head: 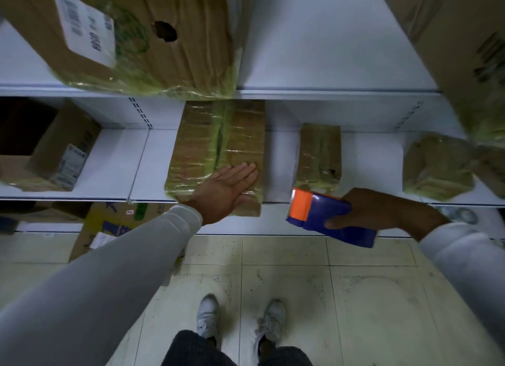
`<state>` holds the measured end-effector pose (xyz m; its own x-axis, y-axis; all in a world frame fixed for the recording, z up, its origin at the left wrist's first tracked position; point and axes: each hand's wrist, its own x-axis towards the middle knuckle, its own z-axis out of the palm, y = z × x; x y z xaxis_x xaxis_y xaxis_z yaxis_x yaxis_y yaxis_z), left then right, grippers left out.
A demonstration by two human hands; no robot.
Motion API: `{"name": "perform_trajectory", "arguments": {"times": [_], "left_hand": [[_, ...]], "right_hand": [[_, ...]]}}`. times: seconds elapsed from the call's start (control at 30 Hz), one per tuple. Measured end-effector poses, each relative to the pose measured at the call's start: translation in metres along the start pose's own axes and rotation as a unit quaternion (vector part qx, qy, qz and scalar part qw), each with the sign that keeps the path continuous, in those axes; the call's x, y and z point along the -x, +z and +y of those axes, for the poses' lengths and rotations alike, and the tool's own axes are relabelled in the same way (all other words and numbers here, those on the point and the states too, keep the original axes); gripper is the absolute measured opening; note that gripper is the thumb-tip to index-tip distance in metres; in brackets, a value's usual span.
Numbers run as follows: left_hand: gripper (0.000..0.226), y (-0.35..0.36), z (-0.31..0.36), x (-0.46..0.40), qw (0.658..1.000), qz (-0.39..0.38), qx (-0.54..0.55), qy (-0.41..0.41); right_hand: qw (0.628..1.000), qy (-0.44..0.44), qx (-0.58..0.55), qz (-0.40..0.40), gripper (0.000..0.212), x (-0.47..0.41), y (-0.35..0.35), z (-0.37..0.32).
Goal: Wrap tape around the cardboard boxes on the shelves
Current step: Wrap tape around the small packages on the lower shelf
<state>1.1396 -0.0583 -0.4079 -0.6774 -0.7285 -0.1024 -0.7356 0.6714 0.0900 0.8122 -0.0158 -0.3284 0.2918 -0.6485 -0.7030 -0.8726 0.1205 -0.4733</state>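
Boxes point(218, 149) (upper ones cropped) under left hand point(229, 188); labels blurred.

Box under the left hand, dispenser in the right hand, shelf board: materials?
Box: brown corrugated-looking cardboard under clear glossy film or tape, which wrinkles and glints. The left hand lies flat on it.
Dispenser, held in the right hand: looks like smooth moulded plastic, with a blue body and an orange front.
Shelf board: flat matte white, probably painted metal; the slotted uprights suggest so.
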Motion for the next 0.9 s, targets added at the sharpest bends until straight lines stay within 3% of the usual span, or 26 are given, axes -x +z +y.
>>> {"name": "perform_trajectory", "arguments": {"times": [0.13,0.27,0.43,0.6,0.8,0.9], "left_hand": [[0.073,-0.003,0.003,0.000,1.000,0.001,0.015,-0.015],[0.086,-0.007,0.012,-0.002,0.998,0.000,0.039,-0.051],[0.083,-0.003,0.015,0.001,0.998,0.010,0.018,-0.054],[0.084,-0.004,0.017,0.005,0.999,0.000,0.022,-0.047],[0.099,-0.011,0.015,-0.003,0.997,-0.022,0.037,-0.066],[0.102,-0.011,0.017,-0.002,0.997,-0.016,0.044,-0.068]], "right_hand": [[0.999,0.025,0.011,0.036,0.028,0.004,0.004,-0.005],[0.996,0.040,-0.021,0.081,0.050,-0.032,0.031,-0.017],[0.992,0.074,-0.040,0.093,0.037,-0.055,0.057,-0.039],[0.991,0.083,-0.042,0.100,0.045,-0.068,0.058,-0.060],[0.974,0.095,0.103,0.180,0.043,-0.056,0.061,-0.073],[0.987,0.098,0.019,0.128,0.045,-0.057,0.056,-0.068]]}}
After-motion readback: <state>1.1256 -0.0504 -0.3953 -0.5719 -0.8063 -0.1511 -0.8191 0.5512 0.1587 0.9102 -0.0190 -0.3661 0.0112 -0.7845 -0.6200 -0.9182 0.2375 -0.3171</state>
